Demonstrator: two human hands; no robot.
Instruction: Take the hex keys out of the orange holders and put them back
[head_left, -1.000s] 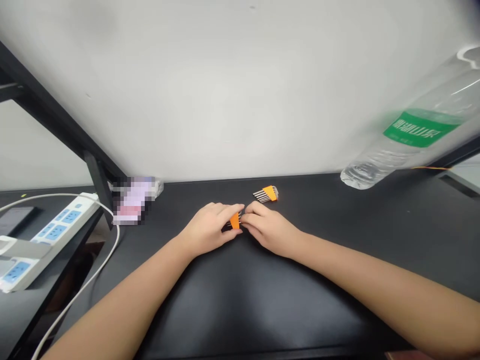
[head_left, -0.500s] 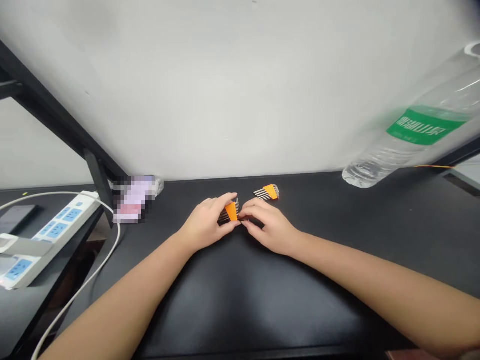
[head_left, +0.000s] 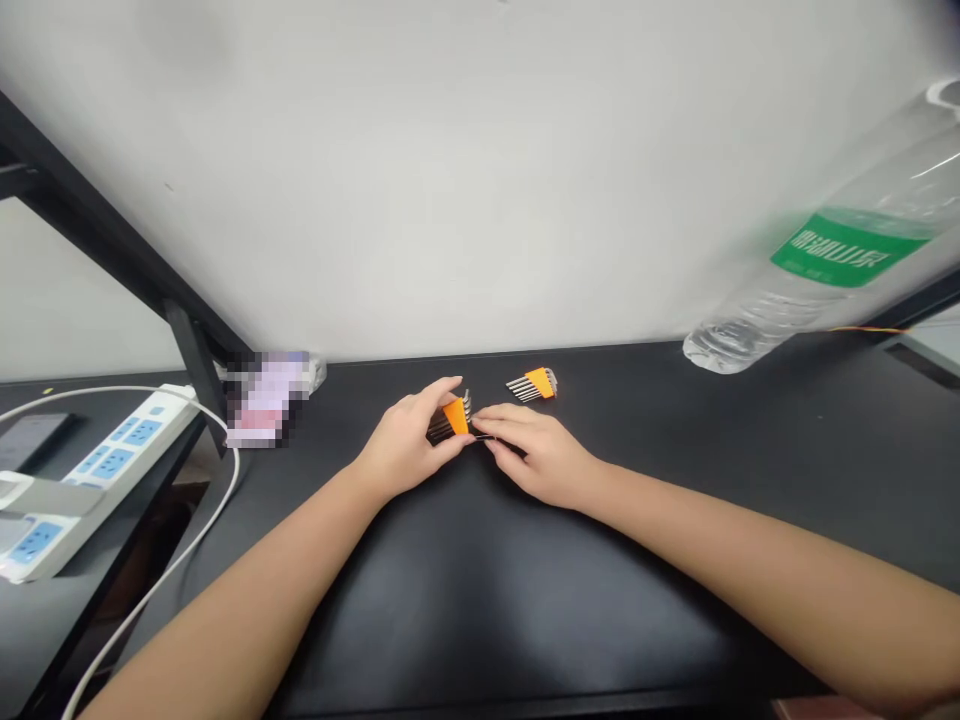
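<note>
Two orange-holder hex key sets, one in hand, one on the bench

Item 1: hex key set in an orange plastic holder with silver-grey metal keys [head_left: 456,416]. Held just left of item 2 and nearer the person. Long axis runs crosswise, on a slant: long shafts point left and slightly toward the person, into the palm; short bent ends face right and away.

Item 2, landmark: matching set of silver metal keys in a flat orange plastic holder [head_left: 540,383]. Lies on the black, smooth-topped bench [head_left: 480,600]; long axis roughly crosswise, straight tips left, bent ends right.

Item 3: thin dark rod [head_left: 485,437], nearer the person than item 2, lying about crosswise; its right end is hidden.

Left hand [head_left: 409,440]: fingers closed about item 1's orange holder, thumb on the near side.
Right hand [head_left: 544,455]: nearer the person than item 2, fingers pinched on the rod.

Surroundings: clear plastic bottle with green label [head_left: 810,270], well right of item 2; white power strip with blue sockets [head_left: 112,465], well left of it.
</note>
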